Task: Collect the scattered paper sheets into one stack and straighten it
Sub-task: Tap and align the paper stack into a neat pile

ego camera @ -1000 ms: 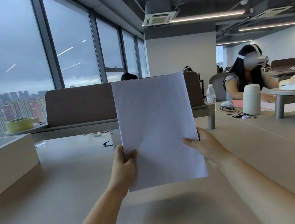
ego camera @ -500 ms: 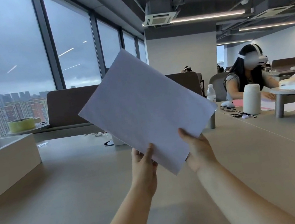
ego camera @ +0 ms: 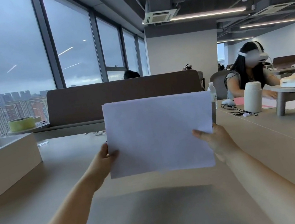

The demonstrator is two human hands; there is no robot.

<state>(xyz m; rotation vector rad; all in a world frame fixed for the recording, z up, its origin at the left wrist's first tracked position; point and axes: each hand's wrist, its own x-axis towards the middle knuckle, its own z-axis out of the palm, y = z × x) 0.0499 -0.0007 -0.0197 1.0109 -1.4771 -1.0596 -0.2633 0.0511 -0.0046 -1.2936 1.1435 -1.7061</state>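
A stack of white paper sheets (ego camera: 159, 133) stands upright in landscape position above the beige table (ego camera: 160, 217), its long edges level. My left hand (ego camera: 104, 158) grips its left short edge, thumb on the near face. My right hand (ego camera: 214, 139) holds the right short edge the same way. The sheets' edges look nearly flush, with a slight step along the top and bottom. The stack's lower edge hangs above the tabletop and casts a shadow on it.
A beige box (ego camera: 5, 163) sits on the table at left. A brown divider panel (ego camera: 120, 95) crosses behind the paper. At right stand a water bottle (ego camera: 212, 94), a white flask (ego camera: 252, 97) and cables, where another person sits working.
The stack went from portrait, through a diagonal tilt, to landscape. Both hands shifted from its lower part to the two short edges.
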